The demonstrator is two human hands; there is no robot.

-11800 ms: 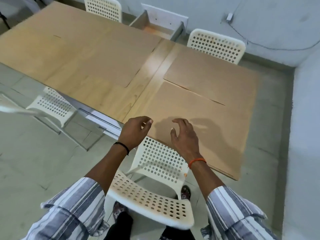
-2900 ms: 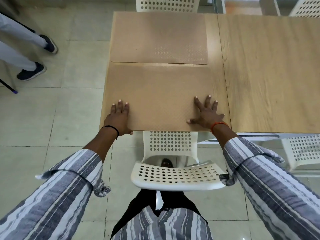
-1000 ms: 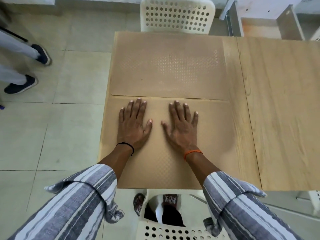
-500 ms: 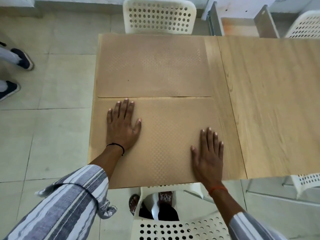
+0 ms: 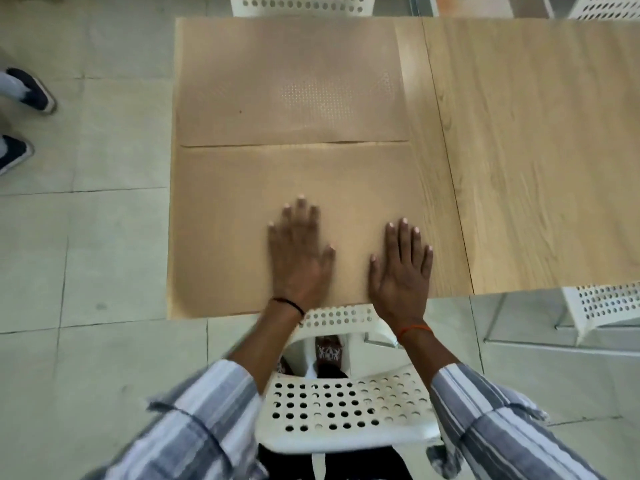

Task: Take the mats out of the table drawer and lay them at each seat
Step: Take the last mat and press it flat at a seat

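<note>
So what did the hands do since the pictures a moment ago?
Half a second ago the left hand lay flat near the left side of the near tan dotted table mat; it has slid right and toward the table's near edge. The right hand barely shifted. Both stay flat, gripping nothing. The far tan mat and wooden table look unchanged.

The wooden desk (image 5: 536, 150) carries two tan mats, the far mat (image 5: 287, 81) touching the near mat (image 5: 242, 220).
</note>
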